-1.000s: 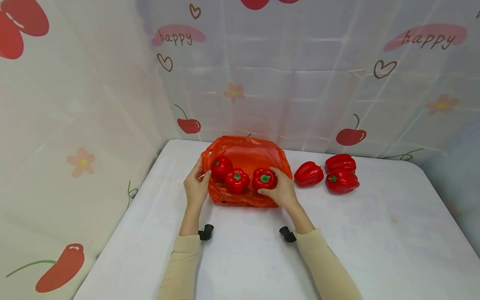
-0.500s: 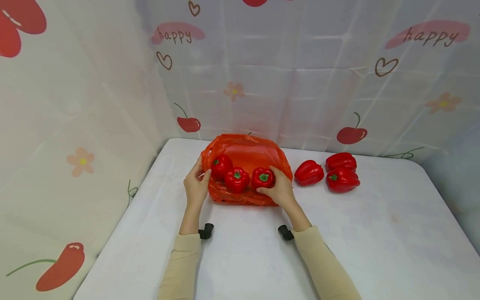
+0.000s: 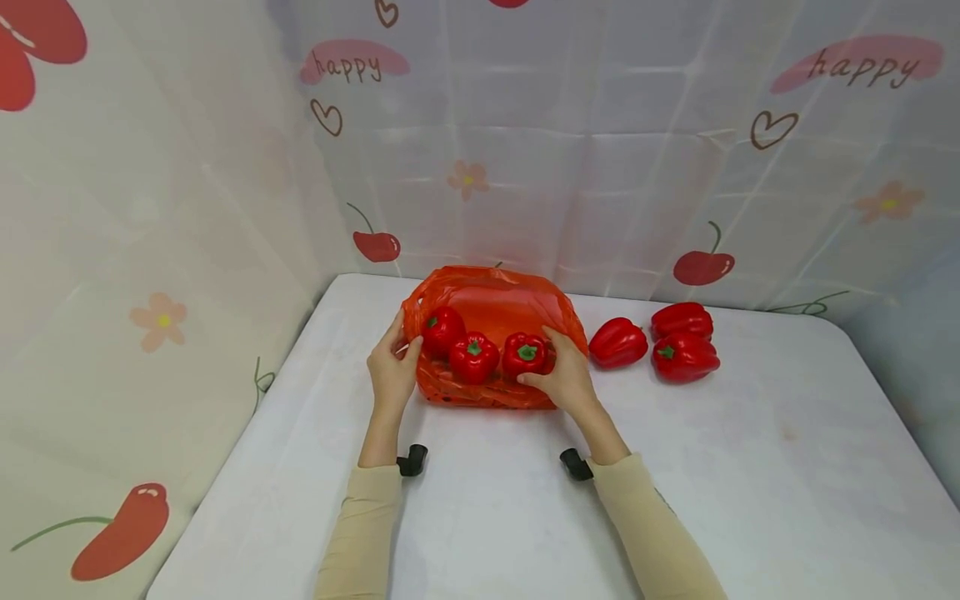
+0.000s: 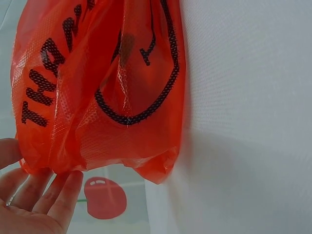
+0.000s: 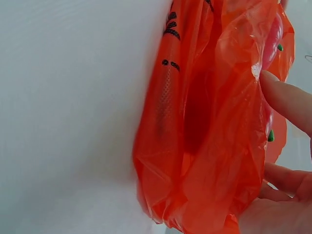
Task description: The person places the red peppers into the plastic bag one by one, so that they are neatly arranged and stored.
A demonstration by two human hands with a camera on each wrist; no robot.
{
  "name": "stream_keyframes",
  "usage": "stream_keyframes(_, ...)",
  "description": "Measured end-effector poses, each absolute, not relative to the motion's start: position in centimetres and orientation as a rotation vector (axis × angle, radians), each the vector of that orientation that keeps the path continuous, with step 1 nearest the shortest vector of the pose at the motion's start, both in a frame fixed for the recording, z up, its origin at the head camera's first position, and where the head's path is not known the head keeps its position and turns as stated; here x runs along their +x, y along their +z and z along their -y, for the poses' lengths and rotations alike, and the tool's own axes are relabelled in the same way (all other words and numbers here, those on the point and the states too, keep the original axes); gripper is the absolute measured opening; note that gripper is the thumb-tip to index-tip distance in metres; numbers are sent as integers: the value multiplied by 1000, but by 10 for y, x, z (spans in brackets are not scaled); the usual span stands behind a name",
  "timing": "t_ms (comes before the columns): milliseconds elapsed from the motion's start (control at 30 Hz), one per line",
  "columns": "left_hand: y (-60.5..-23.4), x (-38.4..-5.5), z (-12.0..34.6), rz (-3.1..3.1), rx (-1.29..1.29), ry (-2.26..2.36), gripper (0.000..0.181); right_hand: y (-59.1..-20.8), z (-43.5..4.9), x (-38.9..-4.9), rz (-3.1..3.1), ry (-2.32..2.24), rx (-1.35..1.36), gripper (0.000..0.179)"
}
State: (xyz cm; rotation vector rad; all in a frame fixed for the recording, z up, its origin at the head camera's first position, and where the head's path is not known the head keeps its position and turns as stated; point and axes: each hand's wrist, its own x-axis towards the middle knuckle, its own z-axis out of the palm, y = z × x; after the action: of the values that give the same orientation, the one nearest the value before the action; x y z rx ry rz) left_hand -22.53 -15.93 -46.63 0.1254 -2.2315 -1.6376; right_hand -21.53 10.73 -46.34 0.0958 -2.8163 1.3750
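left grip (image 3: 392,371): edge of bag (image 3: 501,303) | right grip (image 3: 568,372): pepper (image 3: 522,355) | bag gaping wide

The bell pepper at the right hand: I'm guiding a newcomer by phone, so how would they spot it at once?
On the white table, find the open orange-red plastic bag. In the head view, it's the rightmost red bell pepper inside, the only one held by the right hand.
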Motion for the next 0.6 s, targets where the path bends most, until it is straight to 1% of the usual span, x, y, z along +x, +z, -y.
stream_keyframes(600, -467, -224, 160, 2238, 119, -1639, 55, -446, -131, -202, 2561, 1685, 134, 79)
